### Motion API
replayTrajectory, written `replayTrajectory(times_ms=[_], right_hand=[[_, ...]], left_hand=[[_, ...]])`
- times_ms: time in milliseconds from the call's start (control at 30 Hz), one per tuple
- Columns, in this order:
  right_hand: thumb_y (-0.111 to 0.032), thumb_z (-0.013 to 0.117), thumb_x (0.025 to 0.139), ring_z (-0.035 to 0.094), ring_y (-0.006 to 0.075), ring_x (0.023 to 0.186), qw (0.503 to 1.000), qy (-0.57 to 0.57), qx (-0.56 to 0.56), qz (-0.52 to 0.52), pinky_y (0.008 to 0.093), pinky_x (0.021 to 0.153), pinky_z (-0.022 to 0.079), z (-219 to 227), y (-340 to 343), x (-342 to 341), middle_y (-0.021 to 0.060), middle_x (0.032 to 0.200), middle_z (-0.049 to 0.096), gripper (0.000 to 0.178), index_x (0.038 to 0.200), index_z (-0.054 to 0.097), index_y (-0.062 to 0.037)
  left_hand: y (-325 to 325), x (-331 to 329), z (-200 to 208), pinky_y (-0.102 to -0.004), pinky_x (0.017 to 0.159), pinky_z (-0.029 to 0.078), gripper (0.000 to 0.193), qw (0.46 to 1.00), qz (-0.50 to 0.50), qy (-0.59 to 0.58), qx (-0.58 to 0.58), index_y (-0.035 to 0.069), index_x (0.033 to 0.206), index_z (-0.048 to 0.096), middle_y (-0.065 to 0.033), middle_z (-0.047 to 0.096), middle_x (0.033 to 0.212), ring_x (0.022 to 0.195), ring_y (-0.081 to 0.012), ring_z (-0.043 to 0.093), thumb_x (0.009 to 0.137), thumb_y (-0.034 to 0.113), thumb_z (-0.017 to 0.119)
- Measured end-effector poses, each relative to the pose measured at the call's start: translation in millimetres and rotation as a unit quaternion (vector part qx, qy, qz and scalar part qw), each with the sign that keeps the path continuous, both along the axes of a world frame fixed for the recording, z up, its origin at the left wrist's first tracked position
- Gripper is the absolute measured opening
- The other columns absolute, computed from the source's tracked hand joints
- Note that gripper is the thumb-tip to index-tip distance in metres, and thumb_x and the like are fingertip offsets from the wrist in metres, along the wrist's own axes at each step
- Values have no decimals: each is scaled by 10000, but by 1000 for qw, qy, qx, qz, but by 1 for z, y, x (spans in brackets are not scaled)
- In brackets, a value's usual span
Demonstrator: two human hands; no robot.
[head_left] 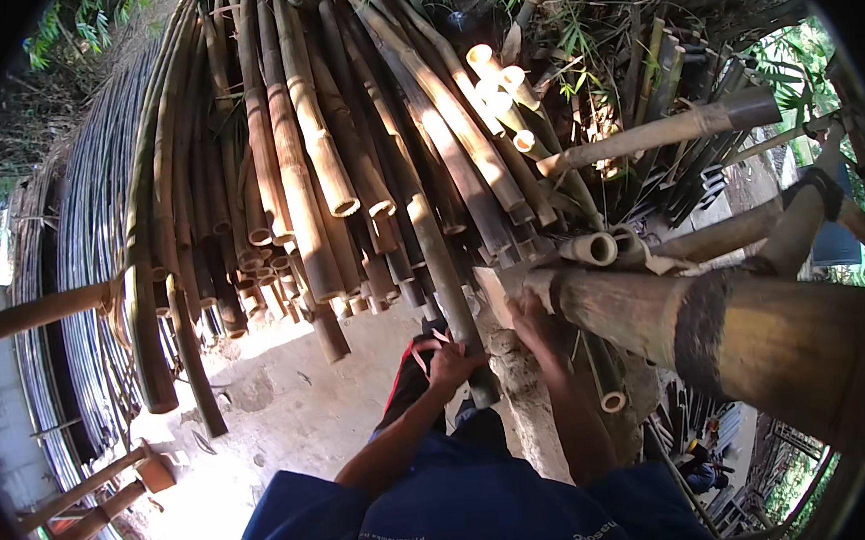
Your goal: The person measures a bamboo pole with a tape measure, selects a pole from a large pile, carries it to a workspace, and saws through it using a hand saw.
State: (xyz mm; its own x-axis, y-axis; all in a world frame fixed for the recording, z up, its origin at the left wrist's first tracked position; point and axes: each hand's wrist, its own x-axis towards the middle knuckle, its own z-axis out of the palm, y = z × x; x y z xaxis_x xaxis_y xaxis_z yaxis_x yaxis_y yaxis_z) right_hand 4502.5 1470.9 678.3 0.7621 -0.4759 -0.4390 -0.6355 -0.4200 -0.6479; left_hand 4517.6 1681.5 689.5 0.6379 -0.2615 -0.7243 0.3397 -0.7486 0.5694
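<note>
My left hand [449, 365] is closed around the near end of a long bamboo pole [435, 255] that comes out of a big pile. Its thumb and fingers lie along the pole's left side. To the right, my right hand [530, 320] grips a pale flat wooden piece [494, 294] at the end of a thick bamboo post [636, 308]; part of its fingers is hidden. The two hands are a short way apart, with the pole's lower end between them.
Many bamboo poles [289, 160] lie stacked ahead, cut ends toward me. Thin dark rods [108, 222] fill the left side. A horizontal bamboo bar [44, 313] juts out at left, another [664, 133] at right. Upright cut bamboo [501, 95] stands behind. Below is a concrete floor [262, 412].
</note>
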Motion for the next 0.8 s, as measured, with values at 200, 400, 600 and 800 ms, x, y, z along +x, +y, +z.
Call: replayTrajectory(times_ms=[200,400,600,800], right_hand=[[-348,709,816,475,428,1197,958,-171,-221,-60,487,1002,404,-5,-67,177,294,1250,505,695,1324,418,26],[-343,834,653,519,431,1186,987,-24,-141,72,430,974,456,-42,-115,233,292,1287,513,853,1315,432,14],[-282,587,823,654,206,627,879,-118,453,-90,333,521,537,62,-164,245,138,805,647,402,1107,583,3],[-261,709,764,659,221,845,966,-114,232,-21,344,732,534,78,-155,226,112,921,656,546,1209,572,25]], left_hand=[[12,-2,-23,-416,632,495,518,997,-76,-5,15,55,670,600,-102,658,709,699,-202,662,621,517,828],[6,17,3,-434,681,491,624,993,-85,80,-16,15,766,579,-155,623,781,740,-256,635,628,578,812],[11,13,3,-432,747,529,583,995,-20,94,39,35,866,657,-166,689,885,848,-283,688,628,542,822],[2,22,13,-392,709,523,617,994,-76,83,-13,2,943,649,-120,670,841,781,-225,654,633,499,843]])
